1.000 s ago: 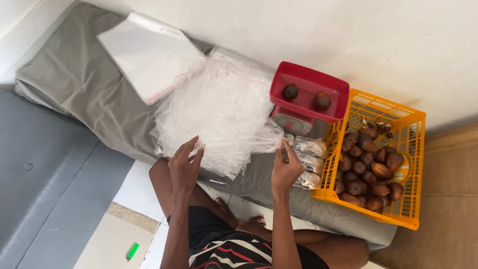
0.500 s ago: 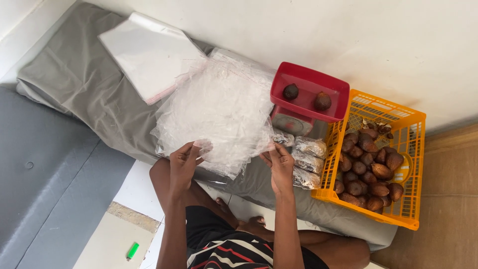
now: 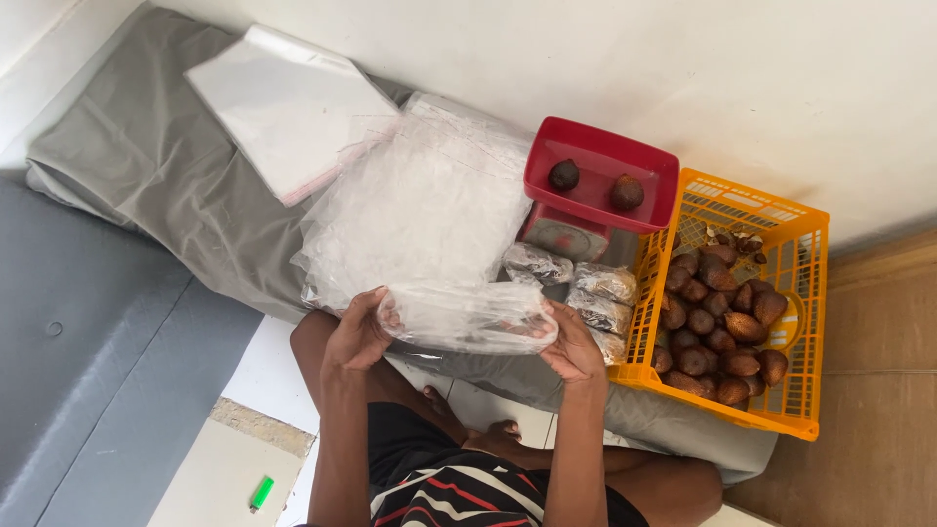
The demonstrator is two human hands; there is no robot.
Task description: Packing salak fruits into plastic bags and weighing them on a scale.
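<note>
Head view: left hand [image 3: 358, 335] and right hand [image 3: 571, 346] pinch the ends of a clear plastic bag [image 3: 468, 317], just beside the orange crate [image 3: 795, 293] of brown fruit [image 3: 717, 327]

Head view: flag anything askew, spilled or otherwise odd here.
Little stands out. The green lighter lies alone on the floor, apart from everything else. The pile of clear bags is loose and crumpled. Both hands, left and right, hold one clear bag. Fruit sits in the orange crate and red scale tray; none spilled.
</note>
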